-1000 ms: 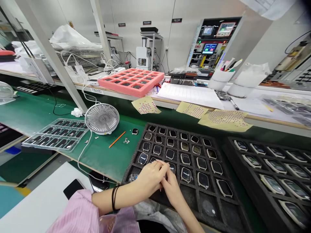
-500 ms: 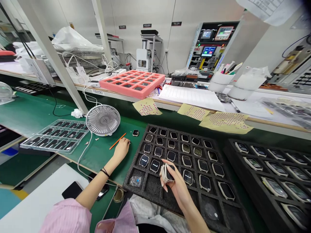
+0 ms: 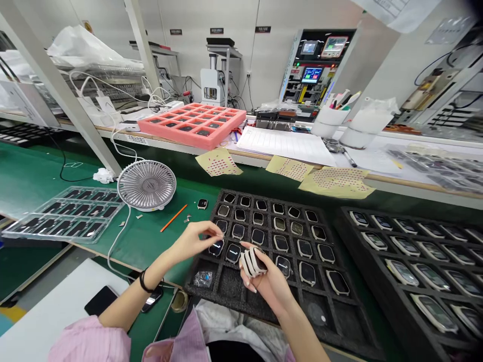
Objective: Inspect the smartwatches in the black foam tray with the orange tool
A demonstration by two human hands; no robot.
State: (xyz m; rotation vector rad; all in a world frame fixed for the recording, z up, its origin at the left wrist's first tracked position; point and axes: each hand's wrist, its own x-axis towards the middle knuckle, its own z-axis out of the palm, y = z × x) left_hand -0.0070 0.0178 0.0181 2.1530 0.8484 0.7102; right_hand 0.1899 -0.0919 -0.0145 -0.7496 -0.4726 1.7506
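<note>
Left hand [image 3: 192, 242] has lifted off the green work mat [image 3: 143, 251] and now reaches over the corner of the black foam tray [image 3: 222, 285], its fingers extended and drawn together just above a dark-faced smartwatch [image 3: 216, 247] in a front-row pocket; whether they pinch anything small is hard to tell from this angle. Right hand [image 3: 266, 286] is closed, thumb and fingers wrapped around a stack of white-rimmed watch cases [image 3: 253, 262] held just above the tray's front rows, beside a second seated watch [image 3: 233, 253]. That stack looks like the weak spot: held in one hand, with its pieces loose against each other, a slip could drop them onto the screens below and scuff the glass. Fingers passing low over the pockets could also catch a watch edge and tip it out of place, and a bump might knock the small clear bag [image 3: 204, 279] in the corner pocket.
</note>
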